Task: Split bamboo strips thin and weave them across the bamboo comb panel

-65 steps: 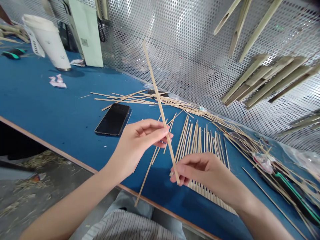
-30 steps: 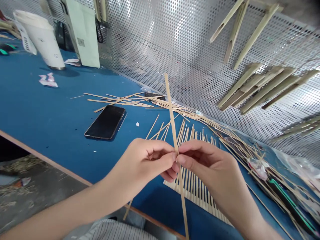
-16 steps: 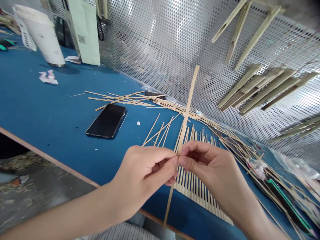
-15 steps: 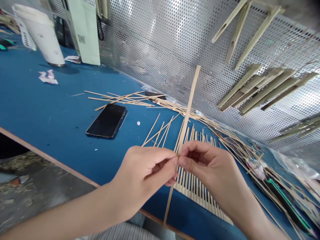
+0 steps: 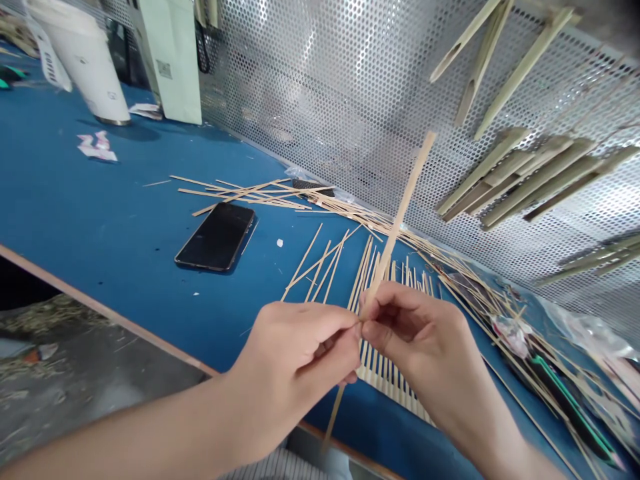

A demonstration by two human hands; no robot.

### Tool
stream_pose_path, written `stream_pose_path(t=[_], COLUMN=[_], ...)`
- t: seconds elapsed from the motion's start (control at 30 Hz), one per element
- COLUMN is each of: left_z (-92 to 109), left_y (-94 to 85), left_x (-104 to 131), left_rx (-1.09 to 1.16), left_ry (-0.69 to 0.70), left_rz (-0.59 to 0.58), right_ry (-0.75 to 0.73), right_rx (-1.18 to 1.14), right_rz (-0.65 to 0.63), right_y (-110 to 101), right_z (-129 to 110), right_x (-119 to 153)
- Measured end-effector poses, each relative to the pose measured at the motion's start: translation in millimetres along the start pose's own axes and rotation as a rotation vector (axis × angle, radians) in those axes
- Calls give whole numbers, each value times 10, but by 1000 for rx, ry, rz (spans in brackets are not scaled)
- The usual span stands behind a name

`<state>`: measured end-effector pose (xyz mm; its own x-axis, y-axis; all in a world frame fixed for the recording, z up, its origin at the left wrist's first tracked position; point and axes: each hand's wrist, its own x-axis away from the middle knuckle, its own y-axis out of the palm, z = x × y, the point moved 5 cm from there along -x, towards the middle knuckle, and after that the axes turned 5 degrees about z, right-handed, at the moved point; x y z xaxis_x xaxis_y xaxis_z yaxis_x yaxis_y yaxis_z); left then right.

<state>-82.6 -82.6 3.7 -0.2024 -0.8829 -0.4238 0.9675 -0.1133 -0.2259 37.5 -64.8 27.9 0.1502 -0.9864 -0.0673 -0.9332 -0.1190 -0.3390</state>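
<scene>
A long flat bamboo strip (image 5: 407,193) is pinched between my two hands, its upper part rising and leaning right, its thin lower end pointing down past the table edge. My left hand (image 5: 305,353) is closed on it with thumb and index finger. Right beside it, my right hand (image 5: 420,333) pinches the same strip, fingertips nearly touching the left ones. The exact pinch point is hidden by the fingers. Beneath my hands lies a comb-like row of thin bamboo strips (image 5: 395,393) joined along a near band, partly covered by the right hand.
Loose strips (image 5: 323,267) and a black phone (image 5: 217,237) lie left of the hands. More strips (image 5: 250,193) run along the perforated metal panel (image 5: 325,87). Bamboo pieces (image 5: 540,177) hang there. A green-and-black tool (image 5: 570,400) is at right, a white cup (image 5: 85,63) far left.
The upper part of the strip has tilted further to the right. Both hands have shifted slightly down and right in view, still pinching it.
</scene>
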Motion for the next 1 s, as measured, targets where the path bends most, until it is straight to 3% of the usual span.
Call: stream_pose_path(t=[0.5, 0.7, 0.87, 1.0], left_z=[-193, -292, -281, -294], left_y=[36, 58, 136, 195], left_x=[35, 39, -8, -6], left_rx=[473, 605, 815, 918], left_ry=[-474, -531, -553, -557], left_rz=[-117, -160, -270, -267], right_ry=[188, 264, 203, 146], right_rx=[-194, -307, -443, -486], right_rz=[-182, -320, -399, -425], right_y=[103, 102, 96, 83], right_z=[191, 287, 263, 146], right_x=[-21, -74, -151, -119])
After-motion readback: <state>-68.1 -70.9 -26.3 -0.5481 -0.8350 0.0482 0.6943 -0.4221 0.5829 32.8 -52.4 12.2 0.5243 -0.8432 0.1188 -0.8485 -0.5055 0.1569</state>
